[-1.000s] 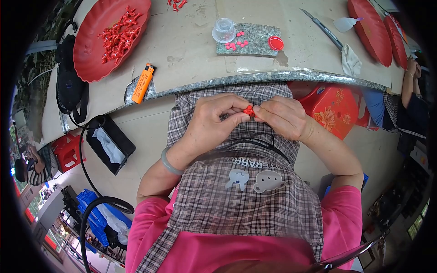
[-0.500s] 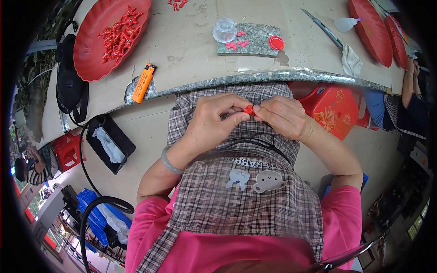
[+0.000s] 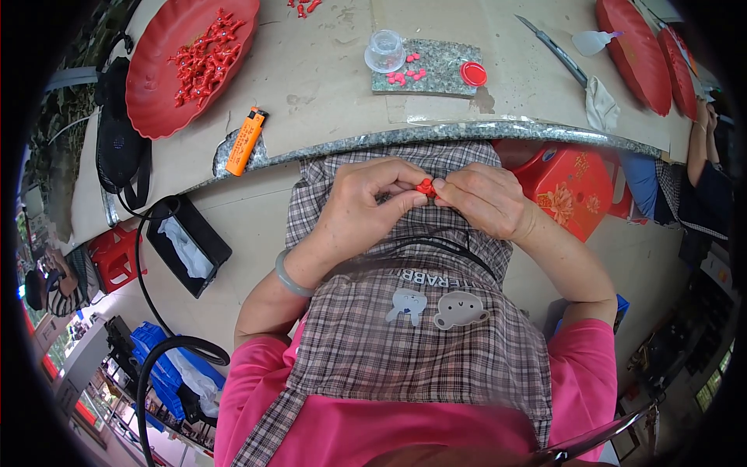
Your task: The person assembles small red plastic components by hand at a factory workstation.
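Note:
Above my lap, just short of the table edge, both hands meet around a small red figurine piece [image 3: 425, 187]. Thumb and fingers of my left hand [image 3: 372, 198] pinch it from the left. My right hand [image 3: 486, 201] presses its fingertips against it from the right. Most of the piece is hidden by my fingers, so its exact shape cannot be made out. Beyond my hands, a speckled stone slab [image 3: 436, 66] bears several pink bits [image 3: 406, 76], a clear plastic cup [image 3: 384, 51] and a round red lid [image 3: 473, 74].
A scalloped red tray [image 3: 144, 97] holds several glossy red pieces at the far left. An orange lighter [image 3: 247, 142] lies by the table edge. To the right are a craft knife [image 3: 554, 51], a white cloth [image 3: 601, 105], a small squeeze bottle [image 3: 593, 41] and a red stool [image 3: 572, 191].

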